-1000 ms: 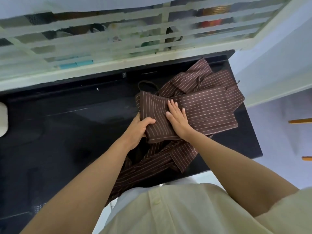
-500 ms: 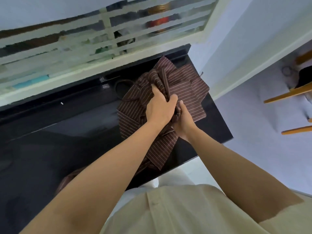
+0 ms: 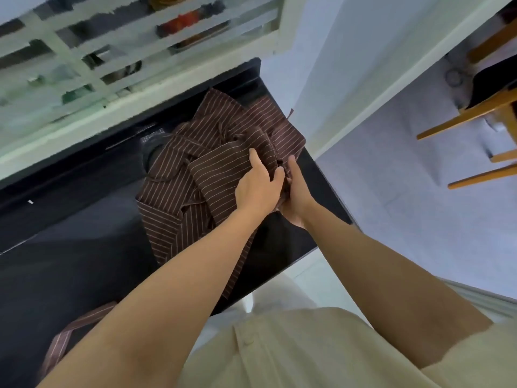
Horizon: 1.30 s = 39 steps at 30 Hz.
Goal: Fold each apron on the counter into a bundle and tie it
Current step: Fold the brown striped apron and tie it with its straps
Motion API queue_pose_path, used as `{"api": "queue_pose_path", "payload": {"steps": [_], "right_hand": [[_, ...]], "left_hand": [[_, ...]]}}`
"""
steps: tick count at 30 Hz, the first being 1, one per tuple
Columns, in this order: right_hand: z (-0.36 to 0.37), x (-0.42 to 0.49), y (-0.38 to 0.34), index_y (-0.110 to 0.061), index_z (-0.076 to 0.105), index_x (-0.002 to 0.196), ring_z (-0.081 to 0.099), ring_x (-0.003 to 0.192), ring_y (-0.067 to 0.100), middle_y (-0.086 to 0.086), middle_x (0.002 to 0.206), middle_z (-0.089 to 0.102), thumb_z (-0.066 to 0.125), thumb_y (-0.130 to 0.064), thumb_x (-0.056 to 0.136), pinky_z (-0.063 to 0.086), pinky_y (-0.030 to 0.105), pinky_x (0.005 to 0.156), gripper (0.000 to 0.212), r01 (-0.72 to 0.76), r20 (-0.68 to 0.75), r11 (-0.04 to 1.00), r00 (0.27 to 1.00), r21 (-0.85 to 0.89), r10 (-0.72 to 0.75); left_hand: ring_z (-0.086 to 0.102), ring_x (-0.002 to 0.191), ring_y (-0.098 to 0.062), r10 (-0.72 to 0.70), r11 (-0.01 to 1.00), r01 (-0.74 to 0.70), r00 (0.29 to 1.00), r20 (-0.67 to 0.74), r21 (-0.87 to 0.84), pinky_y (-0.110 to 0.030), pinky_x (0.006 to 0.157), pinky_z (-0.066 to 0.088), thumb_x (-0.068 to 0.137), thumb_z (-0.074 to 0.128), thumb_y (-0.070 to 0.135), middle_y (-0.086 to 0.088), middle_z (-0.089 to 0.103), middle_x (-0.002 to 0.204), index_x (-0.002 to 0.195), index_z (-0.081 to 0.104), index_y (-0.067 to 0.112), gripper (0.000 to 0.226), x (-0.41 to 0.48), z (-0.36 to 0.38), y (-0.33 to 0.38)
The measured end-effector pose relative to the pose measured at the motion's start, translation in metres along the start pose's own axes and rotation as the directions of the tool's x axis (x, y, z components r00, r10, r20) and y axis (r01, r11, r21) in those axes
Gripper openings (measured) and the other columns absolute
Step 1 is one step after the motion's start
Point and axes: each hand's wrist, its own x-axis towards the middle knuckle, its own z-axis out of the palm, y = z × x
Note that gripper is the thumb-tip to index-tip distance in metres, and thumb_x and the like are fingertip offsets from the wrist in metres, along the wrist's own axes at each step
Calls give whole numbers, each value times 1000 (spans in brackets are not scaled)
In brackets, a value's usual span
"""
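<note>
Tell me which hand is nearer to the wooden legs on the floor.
Right. The right hand grips the striped apron on the side facing the wooden legs; the left hand grips it alongside, farther away.

Striped aprons (image 3: 179, 197) crowd the counter's (image 3: 70, 261) right end, far edge to near; leftward its dark top lies open; a slatted grille (image 3: 140, 51) bars the far edge.

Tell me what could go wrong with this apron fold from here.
Both the left hand and right hand grip one bunch of the striped apron; the loose layers beyond them may spill open. A strap appears to hang over the counter front edge and might snag or drag the fold apart. The pile lies close to the counter's right end, so it could slip off.
</note>
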Motion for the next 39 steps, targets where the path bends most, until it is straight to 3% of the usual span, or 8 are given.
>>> {"api": "queue_pose_path", "payload": {"steps": [4,8,20,25,27,30,34,39], "right_hand": [[-7,11,-8,-25,65,106,65,103,18,-5,102,68,56,-52,93,55,30,89,31,74,-77,929,991,-363,-109],[-20,22,-1,-16,66,93,66,90,18,0,91,68,57,-34,97,53,20,81,21,253,-118,702,893,-666,-434],[-26,35,10,-17,45,128,54,113,21,2,124,54,58,-65,83,51,42,96,67,-78,-248,308,788,-948,-564],[-31,34,-1,-14,51,122,59,105,22,5,118,58,56,-68,83,54,36,89,66,-90,-252,377,879,-922,-406],[-29,35,-5,-14,44,131,53,117,25,7,133,48,61,-63,83,50,38,98,71,-71,-260,424,876,-903,-406],[-26,34,-9,-10,33,141,55,117,26,8,139,45,66,-56,84,49,37,98,80,-92,-321,581,897,-809,-305],[-22,28,-14,-10,46,131,57,102,21,5,126,56,61,-46,92,49,34,95,55,-56,-259,684,946,-728,-197],[-16,24,-10,-12,41,142,53,126,29,6,141,51,57,-38,96,44,41,106,56,16,-193,758,963,-651,-186]], "left_hand": [[53,124,-22,156,987,-155,987,26,-34,-36,101,44,102,44,32,-9,54,137,153,21,13,60,4,3,-20],[44,128,-27,336,905,-233,905,-261,356,-45,104,37,96,50,32,-10,51,135,140,48,16,47,-7,4,-54],[-27,146,-28,133,837,-147,989,64,528,-64,113,-8,81,11,87,-6,-30,158,150,-24,31,96,-4,20,-94],[-33,143,-28,106,851,-169,983,152,498,-62,111,-15,79,15,86,-5,-36,156,149,-26,34,97,4,15,-91],[-14,148,-34,153,904,-126,988,-34,408,-60,115,-2,87,28,77,-11,-17,161,155,-5,31,89,-6,12,-94],[33,134,-36,-18,991,71,907,-420,111,-50,106,32,91,55,54,-20,26,150,148,28,15,75,-25,7,-96],[55,113,-23,-338,892,209,897,-285,-401,-26,89,39,92,64,37,-12,50,130,141,36,8,63,-27,-5,-99],[56,86,-15,-250,961,157,838,-484,-226,-26,72,44,93,60,35,-8,52,115,119,48,10,38,-50,-11,-108]]}}
